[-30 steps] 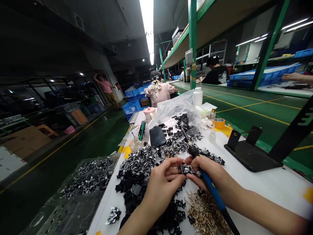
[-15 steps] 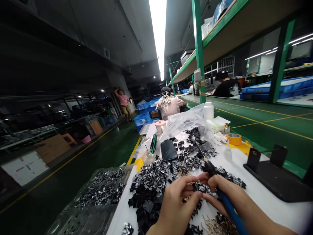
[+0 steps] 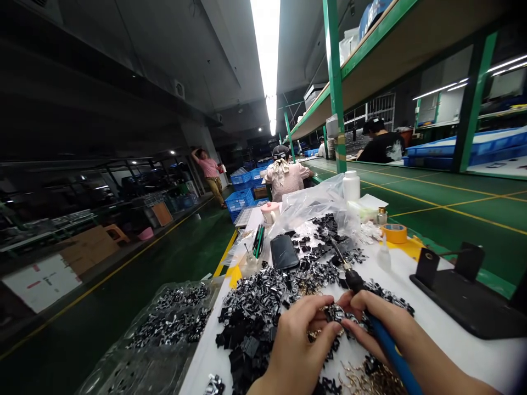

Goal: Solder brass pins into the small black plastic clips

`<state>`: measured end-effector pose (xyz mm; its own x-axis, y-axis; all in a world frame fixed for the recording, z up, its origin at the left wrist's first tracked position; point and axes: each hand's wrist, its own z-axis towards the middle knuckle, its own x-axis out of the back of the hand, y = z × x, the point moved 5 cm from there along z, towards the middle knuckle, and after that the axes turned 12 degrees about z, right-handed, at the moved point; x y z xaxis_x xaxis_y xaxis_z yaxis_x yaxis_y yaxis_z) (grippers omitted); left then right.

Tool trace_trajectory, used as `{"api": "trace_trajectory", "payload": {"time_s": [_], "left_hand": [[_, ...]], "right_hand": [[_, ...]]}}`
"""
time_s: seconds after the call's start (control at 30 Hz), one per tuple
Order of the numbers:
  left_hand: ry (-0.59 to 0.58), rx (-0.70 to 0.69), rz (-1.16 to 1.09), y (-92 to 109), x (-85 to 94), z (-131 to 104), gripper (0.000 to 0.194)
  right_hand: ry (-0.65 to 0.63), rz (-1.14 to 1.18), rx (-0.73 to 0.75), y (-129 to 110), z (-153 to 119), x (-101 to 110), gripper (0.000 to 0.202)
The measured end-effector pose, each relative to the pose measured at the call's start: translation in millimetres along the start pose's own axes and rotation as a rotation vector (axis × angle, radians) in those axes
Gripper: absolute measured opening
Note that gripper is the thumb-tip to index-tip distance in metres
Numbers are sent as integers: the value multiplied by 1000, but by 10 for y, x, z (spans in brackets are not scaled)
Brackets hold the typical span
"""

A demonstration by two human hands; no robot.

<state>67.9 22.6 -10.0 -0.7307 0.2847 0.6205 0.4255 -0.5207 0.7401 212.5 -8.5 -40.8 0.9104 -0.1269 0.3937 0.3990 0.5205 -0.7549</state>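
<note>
My left hand (image 3: 298, 334) is closed in a loose pinch, thumb and fingertips close to my right hand's fingers. Whatever it holds is too small and hidden to name. My right hand (image 3: 381, 318) is wrapped round a pen-shaped tool (image 3: 385, 340) with a blue handle, a black collar and a thin metal tip pointing forward. Its thumb and forefinger also meet near the left fingertips. Beneath and behind both hands spreads a pile of small shiny metal clips (image 3: 263, 293). Black plastic pieces (image 3: 242, 345) lie left of them, brass-coloured pins (image 3: 362, 378) below the right hand.
A phone (image 3: 284, 252) lies beyond the clips, near a clear plastic bag (image 3: 313, 200). Orange tape (image 3: 394, 233), a white bottle (image 3: 351, 186) and a black metal stand (image 3: 469, 296) are to the right. A clear tray (image 3: 164, 329) holds clips at left. Co-workers sit farther off.
My hands have drawn slightly apart at the fingertips, the tool shifting a little with the right hand. In the background, the standing person has moved slightly.
</note>
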Motion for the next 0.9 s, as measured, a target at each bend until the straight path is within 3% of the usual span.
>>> {"api": "trace_trajectory", "payload": {"time_s": [0.37,0.63,0.9], "left_hand": [[-54,62,-56,-38,-57,9,28],[-124,129,-145,-53,-113,37,29],[-130,155,-172,-76,-122,54,29]], "right_hand": [[26,7,30,118,6,-12,15],[1,119,-75,-93,42,41,17],[-1,151,-68,-78,44,37,20]]}}
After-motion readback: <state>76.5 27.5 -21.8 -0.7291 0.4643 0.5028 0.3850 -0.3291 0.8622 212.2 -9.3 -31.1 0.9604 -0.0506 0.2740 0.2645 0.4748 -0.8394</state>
